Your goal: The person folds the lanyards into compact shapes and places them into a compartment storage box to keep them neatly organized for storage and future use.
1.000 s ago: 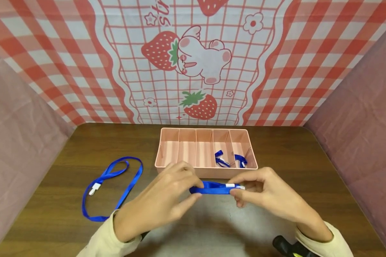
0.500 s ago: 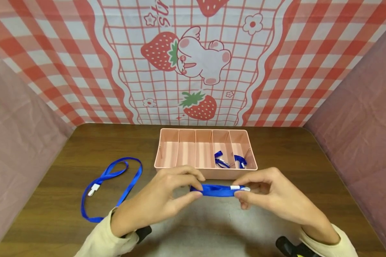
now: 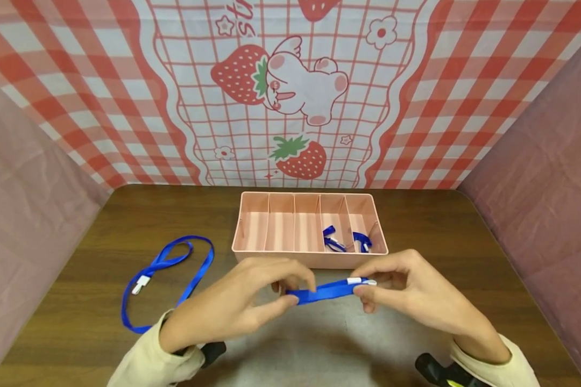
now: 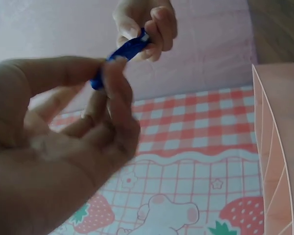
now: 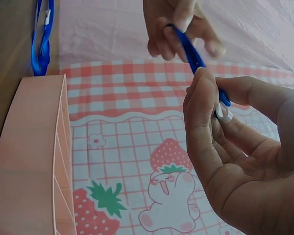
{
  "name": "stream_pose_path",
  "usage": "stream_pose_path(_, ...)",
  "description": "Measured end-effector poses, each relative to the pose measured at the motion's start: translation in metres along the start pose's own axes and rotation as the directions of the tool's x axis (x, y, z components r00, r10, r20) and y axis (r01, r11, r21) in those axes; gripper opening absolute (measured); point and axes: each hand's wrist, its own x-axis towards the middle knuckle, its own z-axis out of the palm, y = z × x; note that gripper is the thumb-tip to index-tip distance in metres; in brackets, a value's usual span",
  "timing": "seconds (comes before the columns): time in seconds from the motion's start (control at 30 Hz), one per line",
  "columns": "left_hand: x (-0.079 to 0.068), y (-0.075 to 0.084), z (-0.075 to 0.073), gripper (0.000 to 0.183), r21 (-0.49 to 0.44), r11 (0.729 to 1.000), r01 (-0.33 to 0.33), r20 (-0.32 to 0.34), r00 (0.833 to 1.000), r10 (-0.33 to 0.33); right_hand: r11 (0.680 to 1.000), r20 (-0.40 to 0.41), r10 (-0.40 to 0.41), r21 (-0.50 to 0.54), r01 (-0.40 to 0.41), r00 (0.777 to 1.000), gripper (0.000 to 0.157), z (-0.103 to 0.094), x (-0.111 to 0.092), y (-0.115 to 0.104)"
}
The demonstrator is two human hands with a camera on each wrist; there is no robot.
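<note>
Between both hands a blue lanyard [image 3: 328, 291] is folded into a short flat bundle, held above the table in front of a pink divided box [image 3: 310, 260]. My left hand [image 3: 237, 295] pinches the bundle's left end between thumb and fingers. At the other end my right hand [image 3: 406, 285] grips it beside the white clip [image 3: 360, 281], which sticks out past the thumb. Another blue lanyard [image 3: 162, 263] lies loosely looped on the table to the left, its white clip [image 3: 141, 283] showing. Two folded blue lanyards, one [image 3: 335, 245] and another [image 3: 363, 240], sit in the box's two rightmost compartments.
The brown table [image 3: 97, 242] ends at a red-and-white checked cloth [image 3: 416, 107] with strawberry prints behind it. Pink cloth [image 3: 542, 161] hangs on both sides. Black wrist gear [image 3: 438, 371] shows under the right sleeve.
The left hand has shifted its finger hold and moved slightly down, tilting the bundle's left end lower. The right hand moved slightly right, then stayed. Box and loose lanyard are where they were.
</note>
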Motion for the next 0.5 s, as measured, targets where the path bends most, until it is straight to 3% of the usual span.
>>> stream_pose_path(0.2, -0.0026, 0.0063, -0.0002, 0.025, -0.037, 0.997, -0.061, 0.103, 0.993, 0.065, 0.996, 0.071, -0.029, 0.086, 0.022, 0.997, 0.02, -0.0018, 0.0013, 0.001)
stream_pose_path(0.33, -0.0037, 0.0088, 0.0001, 0.033, -0.086, 0.992, -0.093, 0.155, 0.982, 0.105, 0.994, 0.115, 0.001, 0.11, -0.014, 0.993, 0.022, -0.0046, 0.0028, 0.0029)
stream_pose_path(0.5, -0.0018, 0.0082, 0.0039, 0.013, -0.063, 0.983, -0.173, 0.134, 0.974, 0.18, 0.989, 0.165, 0.03, 0.138, -0.053, 0.986, 0.022, -0.0039, 0.0048, 0.0064)
